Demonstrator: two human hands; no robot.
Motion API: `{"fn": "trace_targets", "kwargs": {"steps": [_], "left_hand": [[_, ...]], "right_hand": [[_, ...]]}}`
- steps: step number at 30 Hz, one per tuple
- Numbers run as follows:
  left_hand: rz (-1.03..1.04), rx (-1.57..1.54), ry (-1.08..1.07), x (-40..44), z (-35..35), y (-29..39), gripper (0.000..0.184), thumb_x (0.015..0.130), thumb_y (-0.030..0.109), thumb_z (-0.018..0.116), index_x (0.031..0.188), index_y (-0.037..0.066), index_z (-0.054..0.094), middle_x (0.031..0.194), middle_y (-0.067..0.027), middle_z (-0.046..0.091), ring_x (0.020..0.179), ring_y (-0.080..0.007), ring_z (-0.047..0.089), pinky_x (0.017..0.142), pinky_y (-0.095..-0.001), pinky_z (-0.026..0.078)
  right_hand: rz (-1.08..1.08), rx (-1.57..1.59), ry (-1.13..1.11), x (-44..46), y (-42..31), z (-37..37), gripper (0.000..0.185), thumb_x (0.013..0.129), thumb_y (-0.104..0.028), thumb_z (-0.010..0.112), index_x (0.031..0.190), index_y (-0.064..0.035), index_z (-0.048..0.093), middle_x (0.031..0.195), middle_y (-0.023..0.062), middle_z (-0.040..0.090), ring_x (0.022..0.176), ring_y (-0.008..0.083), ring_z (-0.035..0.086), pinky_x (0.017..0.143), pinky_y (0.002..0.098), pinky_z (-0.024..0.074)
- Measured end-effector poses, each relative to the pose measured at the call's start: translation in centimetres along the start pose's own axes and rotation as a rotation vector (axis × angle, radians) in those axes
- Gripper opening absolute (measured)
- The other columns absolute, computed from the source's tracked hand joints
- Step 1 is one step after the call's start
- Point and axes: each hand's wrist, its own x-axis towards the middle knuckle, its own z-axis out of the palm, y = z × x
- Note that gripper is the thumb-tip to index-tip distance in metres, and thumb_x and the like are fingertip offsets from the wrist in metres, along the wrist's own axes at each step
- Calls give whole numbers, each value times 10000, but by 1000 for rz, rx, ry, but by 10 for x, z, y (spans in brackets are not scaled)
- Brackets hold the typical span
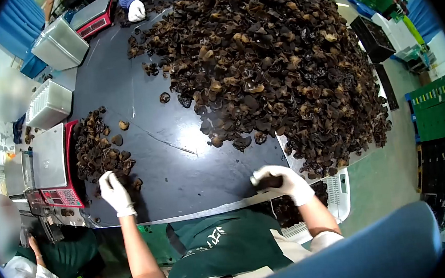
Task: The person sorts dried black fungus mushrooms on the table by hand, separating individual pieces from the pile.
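My left hand (114, 193), in a white glove, is at the near edge of a small pile of black wood ear mushrooms (100, 145) on the dark table. Its fingers are stretched out, and nothing shows in them. My right hand (286, 182), also gloved, is closed around a dark wood ear mushroom (270, 181) above the table's near edge. A large heap of wood ears (274, 64) covers the far right of the table. A few loose pieces (123, 125) lie between the heap and the small pile.
A red scale (50, 161) stands left of the small pile, with stacked clear plastic trays (50, 104) behind it. A white basket (340, 194) holding wood ears sits below the table by my right arm. A co-worker's gloved hand (136, 11) is at the far side.
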Motion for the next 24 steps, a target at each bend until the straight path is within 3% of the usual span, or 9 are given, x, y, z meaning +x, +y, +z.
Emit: {"fn": "trace_targets", "kwargs": {"steps": [3,6,8,10,13,15,18,21,24], "left_hand": [[-22,-111,-266,-33,15,69,136,945,95,596,995,-6,672,943,-122,680,859,-233,652,819,-343,517],[-202,-369,-708,-74,31,155,118,919,86,598,959,18,686,938,-114,708,847,-262,672,783,-366,542],[333,-465,-968,-112,55,171,210,907,187,645,1060,46,676,975,-118,701,944,-325,664,844,-386,543],[330,-706,-1226,-132,62,212,203,891,139,678,1070,43,672,1040,-140,666,965,-299,668,840,-391,542],[681,-555,-943,-114,106,218,230,874,140,654,1093,71,653,1099,-150,647,1071,-348,602,968,-436,469],[551,-412,-769,-86,140,216,270,870,152,647,1128,69,652,1190,-148,619,1188,-348,544,1032,-451,420],[716,19,-681,-60,179,189,535,882,289,659,1392,168,553,1506,-182,425,1356,-445,380,1115,-552,327],[884,44,-786,-43,179,161,426,866,289,660,1269,156,618,1493,-163,445,1353,-439,382,1110,-569,323],[876,-53,-805,-22,153,133,280,802,190,660,1075,128,657,1405,-170,514,1322,-425,421,1112,-539,337]], "right_hand": [[324,-372,-578,-26,-26,-38,476,963,-293,638,1268,72,614,1236,184,669,1214,268,596,1087,388,418],[426,-529,-359,-47,-68,-24,554,878,-302,743,1271,67,615,1207,181,689,1192,270,617,1069,385,436],[227,-438,-273,-53,-69,-36,476,902,-248,722,1265,43,622,1204,143,688,1146,230,633,1035,363,458],[77,-405,-58,-48,-80,-13,349,895,-193,701,1158,35,677,1087,116,722,1047,191,658,961,345,493],[-35,-773,303,-11,-69,7,213,880,-107,660,1060,3,691,1027,80,712,1003,199,658,984,356,484],[-527,-1290,483,21,-35,-5,326,858,-129,701,1175,-59,669,1255,159,626,1193,288,575,1055,403,433],[-576,-1569,864,75,-8,-1,586,822,-300,711,1351,-97,564,1438,207,479,1318,457,413,1103,570,320],[-475,-1755,806,105,20,21,640,819,-368,685,1378,-90,546,1496,232,400,1366,555,282,1104,656,255],[-605,-1598,571,97,31,40,581,827,-354,674,1342,-109,566,1458,220,438,1283,493,387,1118,607,264]]}}
